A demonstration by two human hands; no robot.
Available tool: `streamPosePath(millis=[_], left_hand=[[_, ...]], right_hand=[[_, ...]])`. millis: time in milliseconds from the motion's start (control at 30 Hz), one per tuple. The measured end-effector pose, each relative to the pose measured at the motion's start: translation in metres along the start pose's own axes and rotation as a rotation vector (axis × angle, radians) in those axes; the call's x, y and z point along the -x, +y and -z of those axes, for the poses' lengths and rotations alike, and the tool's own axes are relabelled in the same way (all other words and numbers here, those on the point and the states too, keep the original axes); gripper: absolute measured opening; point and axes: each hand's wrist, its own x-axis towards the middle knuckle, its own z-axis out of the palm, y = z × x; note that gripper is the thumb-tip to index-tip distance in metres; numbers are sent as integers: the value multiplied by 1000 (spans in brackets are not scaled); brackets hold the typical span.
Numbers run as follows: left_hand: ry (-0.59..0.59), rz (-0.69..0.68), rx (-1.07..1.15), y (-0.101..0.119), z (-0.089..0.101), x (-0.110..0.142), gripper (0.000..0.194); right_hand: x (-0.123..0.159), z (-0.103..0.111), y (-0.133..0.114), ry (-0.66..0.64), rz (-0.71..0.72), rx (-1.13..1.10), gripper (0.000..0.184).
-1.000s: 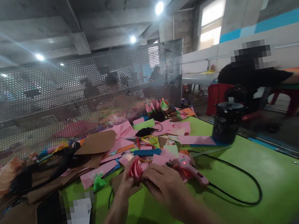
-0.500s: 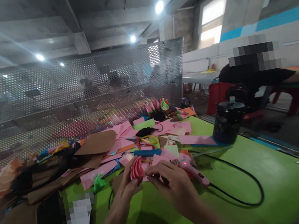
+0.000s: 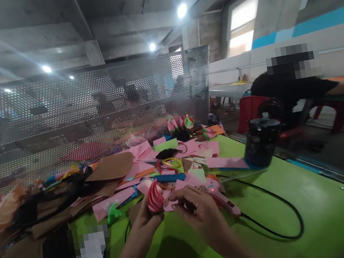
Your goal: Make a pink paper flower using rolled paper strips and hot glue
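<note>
My left hand [image 3: 145, 222] grips a pink-and-red striped paper ice-cream swirl [image 3: 155, 197] from below, its pointed tip upward. Just right of the swirl, apart from it, is my right hand [image 3: 197, 207]. Its thumb and fingertips are drawn together in a pinch; whatever lies between them is too small to make out. Behind the right hand lies a pink glue gun [image 3: 218, 195] with a lit red light, partly covered by the fingers. A crumpled green piece [image 3: 113, 213] rests left of the left hand.
Pink paper strips [image 3: 226, 161], a blue stick-like item [image 3: 167, 178] and brown card [image 3: 111, 168] cover the green table [image 3: 300, 186]. A finished-looking green-topped paper cone [image 3: 188, 122] stands behind. A dark jug [image 3: 262, 142] is at right, and the glue gun's black cable [image 3: 296, 209] loops below it.
My left hand has turned the swirl upright and lowered its grip toward the base. My right hand has drawn back from the swirl, slightly to the right.
</note>
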Motion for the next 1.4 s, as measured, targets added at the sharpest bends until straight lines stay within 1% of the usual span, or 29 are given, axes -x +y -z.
streamPosePath(millis=[100, 200, 300, 400, 567, 733, 833, 933, 967, 1033, 1133, 1200, 1233, 1400], left_hand=[[-7, 39, 45, 5, -4, 2, 46], [-17, 70, 18, 11, -5, 6, 39], [-42, 83, 3, 13, -3, 7, 34], [-50, 87, 17, 12, -1, 7, 33], [-59, 88, 38, 13, -1, 6, 27], [-33, 97, 72, 9, -3, 6, 35], [-20, 66, 102, 4, -3, 5, 32], [-52, 54, 105, 3, -3, 6, 21], [-65, 55, 108, 3, -4, 7, 20], [-94, 59, 119, 5, -5, 9, 22], [-125, 65, 132, 5, -6, 12, 38], [-129, 73, 125, 5, -6, 13, 48], [-129, 79, 118, 5, -6, 14, 49], [-124, 89, 112, 3, -5, 14, 47]], right_hand=[[2, -3, 1, -20, -14, -66, 20], [3, -4, 4, -14, -28, -97, 19], [4, -4, 7, -4, -31, -111, 19], [4, -3, 9, -2, -28, -117, 18], [3, 0, 7, -18, -33, -113, 16], [3, 1, 4, -27, -58, -123, 15], [3, -1, 4, -28, -104, -160, 10], [3, -5, 6, -47, -223, -224, 2], [3, -6, 7, -59, -268, -257, 5], [3, -9, 8, -75, -345, -338, 13], [3, -12, 8, -80, -407, -442, 23], [3, -12, 8, -75, -421, -468, 22], [2, -12, 7, -72, -426, -467, 20], [1, -10, 4, -66, -437, -453, 16]])
